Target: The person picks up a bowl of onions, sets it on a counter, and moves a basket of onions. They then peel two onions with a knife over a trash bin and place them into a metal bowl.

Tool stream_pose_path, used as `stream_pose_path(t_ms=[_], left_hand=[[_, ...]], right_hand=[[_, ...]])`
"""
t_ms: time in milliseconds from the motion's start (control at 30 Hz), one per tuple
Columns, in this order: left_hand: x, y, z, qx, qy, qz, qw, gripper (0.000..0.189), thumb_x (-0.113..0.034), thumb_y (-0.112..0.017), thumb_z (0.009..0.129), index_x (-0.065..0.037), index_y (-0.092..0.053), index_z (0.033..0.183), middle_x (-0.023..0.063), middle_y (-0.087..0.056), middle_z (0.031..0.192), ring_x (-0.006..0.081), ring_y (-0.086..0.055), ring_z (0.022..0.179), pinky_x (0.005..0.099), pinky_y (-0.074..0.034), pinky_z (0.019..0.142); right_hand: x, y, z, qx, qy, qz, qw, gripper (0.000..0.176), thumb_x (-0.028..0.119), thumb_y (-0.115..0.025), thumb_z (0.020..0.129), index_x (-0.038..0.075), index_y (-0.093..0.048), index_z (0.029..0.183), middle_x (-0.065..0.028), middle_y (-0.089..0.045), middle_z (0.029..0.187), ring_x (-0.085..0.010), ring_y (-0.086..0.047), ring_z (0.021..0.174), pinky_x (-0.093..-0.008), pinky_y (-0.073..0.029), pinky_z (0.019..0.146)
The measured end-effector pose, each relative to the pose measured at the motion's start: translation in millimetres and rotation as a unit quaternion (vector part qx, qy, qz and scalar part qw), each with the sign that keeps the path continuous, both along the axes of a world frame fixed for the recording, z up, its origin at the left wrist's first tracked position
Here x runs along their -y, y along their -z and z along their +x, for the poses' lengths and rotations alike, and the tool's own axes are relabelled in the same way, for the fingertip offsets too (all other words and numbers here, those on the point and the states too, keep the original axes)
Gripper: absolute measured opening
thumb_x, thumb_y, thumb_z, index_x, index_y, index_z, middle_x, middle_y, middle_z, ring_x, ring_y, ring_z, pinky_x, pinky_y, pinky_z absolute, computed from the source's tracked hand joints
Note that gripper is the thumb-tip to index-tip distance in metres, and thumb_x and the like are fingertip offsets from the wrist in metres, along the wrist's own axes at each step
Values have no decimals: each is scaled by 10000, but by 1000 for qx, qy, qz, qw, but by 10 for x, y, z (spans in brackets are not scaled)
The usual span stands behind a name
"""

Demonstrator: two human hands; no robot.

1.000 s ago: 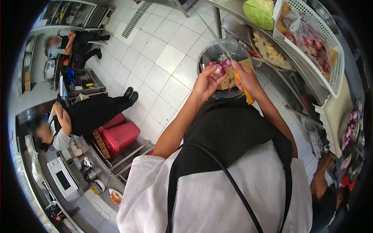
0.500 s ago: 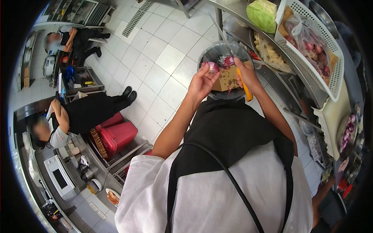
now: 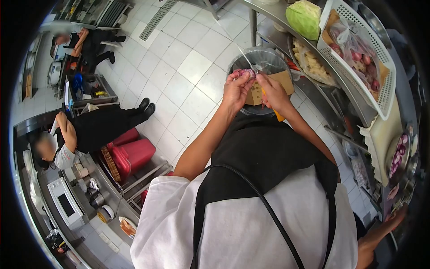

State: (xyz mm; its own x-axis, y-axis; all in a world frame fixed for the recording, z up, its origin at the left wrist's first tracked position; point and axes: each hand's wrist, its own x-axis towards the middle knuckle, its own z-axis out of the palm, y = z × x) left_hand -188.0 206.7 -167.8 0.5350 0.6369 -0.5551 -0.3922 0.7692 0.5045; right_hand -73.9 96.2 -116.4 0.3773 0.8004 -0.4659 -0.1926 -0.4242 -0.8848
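Note:
A red onion (image 3: 247, 73) sits in the fingers of my left hand (image 3: 235, 93), which is closed around it. My right hand (image 3: 274, 93) grips a knife (image 3: 279, 116) by its yellow handle, the blade pointing up and left past the onion. The right fingertips and the base of the blade are close against the onion; exact contact cannot be made out. Both hands are above a bin (image 3: 233, 67) with a plastic liner. Inside the bin lies a spotted piece of cardboard (image 3: 281, 80).
At the right, a steel shelf (image 3: 277, 13) carries a cabbage (image 3: 303, 19) and a white basket (image 3: 389, 92) of bagged red onions. Peeled onions (image 3: 398, 154) lie in a bowl. Two people stand at the left, near red bins (image 3: 134, 157). Another person's arm (image 3: 380, 233) reaches in at lower right.
My right hand has moved left, bringing the knife to the onion. The blade has swung further left. At lower right, another person's arm has reached further in toward the counter.

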Motion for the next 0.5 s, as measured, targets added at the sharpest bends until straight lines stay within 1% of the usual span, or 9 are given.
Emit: stream_pose_path(t_ms=[33, 133, 233, 300, 367, 400, 467, 500], left_hand=[[13, -9, 10, 9, 0, 2, 1000, 343, 40, -690, 868, -68, -470, 1107, 108, -640, 1025, 240, -665, 962, 418, -537, 946], [34, -32, 37, 24, -1, 10, 1000, 329, 54, -685, 867, -66, -469, 1085, 116, -649, 1013, 240, -669, 951, 408, -551, 920], [59, -39, 54, 19, -8, 15, 1000, 318, 52, -683, 870, -66, -471, 1075, 117, -651, 1012, 240, -671, 945, 407, -554, 911], [69, -37, 50, 19, -15, 13, 1000, 317, 44, -687, 871, -67, -473, 1077, 111, -650, 1018, 239, -671, 942, 411, -552, 913], [72, -58, 24, 20, -10, 11, 1000, 321, 27, -688, 877, -69, -476, 1097, 105, -649, 1024, 240, -666, 959, 415, -541, 933], [73, -70, 5, 20, -8, 9, 1000, 323, 19, -689, 880, -70, -477, 1107, 102, -648, 1027, 241, -664, 968, 417, -536, 942], [64, -77, -31, 16, 7, 12, 1000, 253, -43, -673, 911, -71, -499, 1092, 76, -634, 1026, 214, -640, 965, 413, -515, 980], [62, -79, -49, 13, 14, 13, 1000, 222, -74, -666, 926, -71, -510, 1084, 63, -627, 1026, 201, -627, 963, 411, -505, 1000]], right_hand=[[6, 16, 13, 28, -25, -18, 999, 691, 563, -472, 973, 36, -494, 1419, -64, -523, 627, -133, -519, 505, -300, -432, 497], [-5, 82, 15, 97, -31, 22, 995, 714, 566, -464, 972, 5, -485, 1413, -114, -597, 722, -183, -595, 628, -331, -493, 631], [5, 79, 27, 96, -45, -13, 994, 706, 567, -454, 974, -1, -505, 1390, -156, -645, 826, -219, -627, 730, -354, -505, 731], [0, 188, 20, 147, -31, 15, 989, 689, 559, -455, 977, 5, -520, 1381, -154, -644, 825, -220, -627, 731, -353, -507, 736], [-10, 252, 22, 162, -19, 32, 986, 668, 550, -458, 980, 13, -538, 1369, -137, -633, 794, -207, -620, 699, -344, -509, 704], [-10, 276, 26, 151, -13, 34, 988, 655, 545, -462, 982, 17, -548, 1361, -121, -622, 764, -192, -612, 666, -335, -508, 669], [-29, 220, 34, 93, -6, 25, 995, 625, 532, -472, 986, 36, -564, 1354, -84, -586, 697, -158, -577, 589, -313, -489, 584], [-17, 175, 54, 44, -4, 12, 999, 607, 525, -478, 987, 49, -568, 1354, -62, -560, 661, -138, -550, 545, -300, -470, 534]])
